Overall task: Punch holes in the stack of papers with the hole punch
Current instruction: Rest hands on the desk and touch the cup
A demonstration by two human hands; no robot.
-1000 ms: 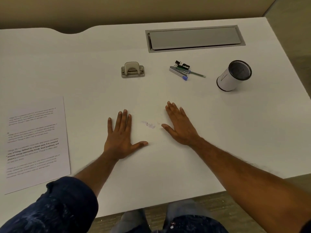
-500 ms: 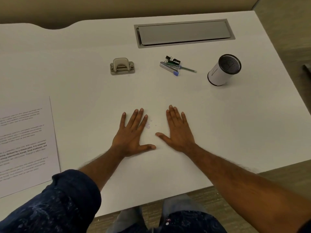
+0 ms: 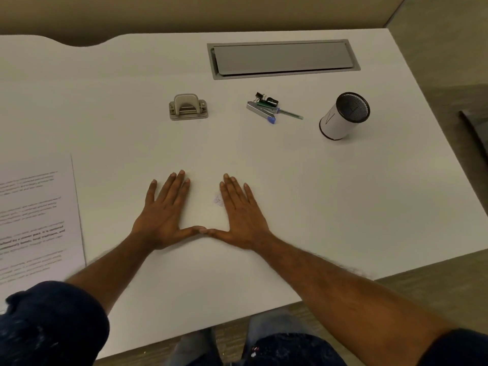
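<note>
The small beige-grey two-hole punch point(image 3: 188, 107) sits on the white surface point(image 3: 290, 194) beyond the hands, and the printed white paper stack point(image 3: 37, 220) lies flat at the left edge. The left hand point(image 3: 165, 215) and right hand point(image 3: 239, 215) rest flat, fingers point(image 3: 174, 186) straight, thumbs touching.

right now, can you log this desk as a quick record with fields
left hand: flat on table, fingers straight, holds nothing
right hand: flat on table, thumb tip meets left thumb
hole punch: far side, beyond the hands, untouched
papers: left edge of view, printed side up, partly cut off
small stationery pile: right of hole punch
white cup: right of pile
task state: no punching begun
</note>
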